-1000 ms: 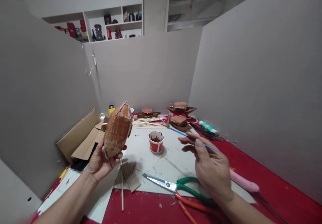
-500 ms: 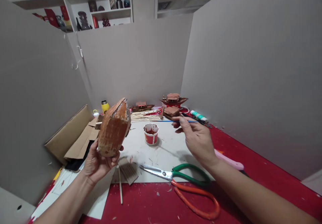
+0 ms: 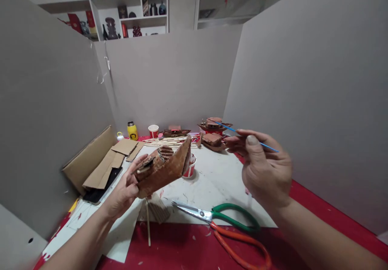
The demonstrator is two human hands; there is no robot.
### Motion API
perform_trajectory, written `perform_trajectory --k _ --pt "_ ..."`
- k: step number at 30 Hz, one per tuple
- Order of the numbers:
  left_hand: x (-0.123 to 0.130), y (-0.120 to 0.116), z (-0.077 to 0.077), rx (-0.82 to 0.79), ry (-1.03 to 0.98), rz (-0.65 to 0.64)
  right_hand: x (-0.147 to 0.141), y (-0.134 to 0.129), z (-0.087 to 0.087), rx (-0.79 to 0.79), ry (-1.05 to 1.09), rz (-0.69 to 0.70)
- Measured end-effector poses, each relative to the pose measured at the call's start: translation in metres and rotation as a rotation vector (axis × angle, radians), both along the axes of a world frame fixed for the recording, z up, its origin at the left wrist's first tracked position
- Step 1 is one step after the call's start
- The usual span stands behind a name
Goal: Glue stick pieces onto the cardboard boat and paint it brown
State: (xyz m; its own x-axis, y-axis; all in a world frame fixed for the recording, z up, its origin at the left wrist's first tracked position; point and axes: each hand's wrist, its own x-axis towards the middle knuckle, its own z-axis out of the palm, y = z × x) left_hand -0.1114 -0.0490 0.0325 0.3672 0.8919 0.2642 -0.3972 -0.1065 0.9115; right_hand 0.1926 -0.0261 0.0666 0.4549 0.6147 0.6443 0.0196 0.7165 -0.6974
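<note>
My left hand (image 3: 123, 195) grips a brown-painted cardboard model boat (image 3: 165, 175) by its near end, its pointed end tilted up to the right. A ridged cardboard roof shows on top of it. In my right hand (image 3: 265, 169) a thin blue paintbrush (image 3: 226, 127) is pinched between thumb and fingers, tip pointing left and away from the boat. A red and white paper cup (image 3: 190, 171) stands behind the boat's raised end, which partly hides it; reddish-brown paint marks its inside.
Scissors with green and orange handles (image 3: 206, 214) lie open in front. Further boats (image 3: 214, 140) and thin wooden sticks (image 3: 169, 142) lie at the back. Cardboard pieces (image 3: 104, 163) are at left, near a yellow bottle (image 3: 132, 131). Grey panels (image 3: 303, 80) enclose the table.
My left hand has turned the boat from showing its underside to lying nearly level on its side view, pointed end right. My right hand with the paintbrush has moved right.
</note>
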Motion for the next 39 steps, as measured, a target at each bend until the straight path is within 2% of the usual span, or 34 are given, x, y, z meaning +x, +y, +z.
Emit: perform_trajectory --k 4,12,18,22,28,34,39 --pt "0.005 -0.003 0.003 0.021 0.054 0.090 0.001 -0.004 0.000 -0.009 0.009 0.001" --pt "0.003 -0.006 0.002 0.051 0.071 0.171 0.000 -0.009 -0.017 -0.103 -0.003 -0.005" --pt "0.000 -0.004 0.003 0.046 0.055 0.155 0.004 -0.005 -0.029 -0.142 -0.026 0.004" --pt "-0.003 0.000 0.003 -0.055 -0.064 0.100 0.008 -0.002 -0.026 -0.158 -0.011 0.023" --pt "-0.007 0.008 0.003 -0.383 -0.287 0.057 0.015 0.009 -0.017 -0.154 -0.169 -0.001" --pt "-0.005 0.009 0.006 -0.532 -0.355 0.155 0.018 0.034 -0.010 -0.197 -0.454 0.014" --pt "0.001 0.008 0.004 -0.600 -0.378 0.200 0.013 0.057 -0.013 -0.273 -0.667 0.092"
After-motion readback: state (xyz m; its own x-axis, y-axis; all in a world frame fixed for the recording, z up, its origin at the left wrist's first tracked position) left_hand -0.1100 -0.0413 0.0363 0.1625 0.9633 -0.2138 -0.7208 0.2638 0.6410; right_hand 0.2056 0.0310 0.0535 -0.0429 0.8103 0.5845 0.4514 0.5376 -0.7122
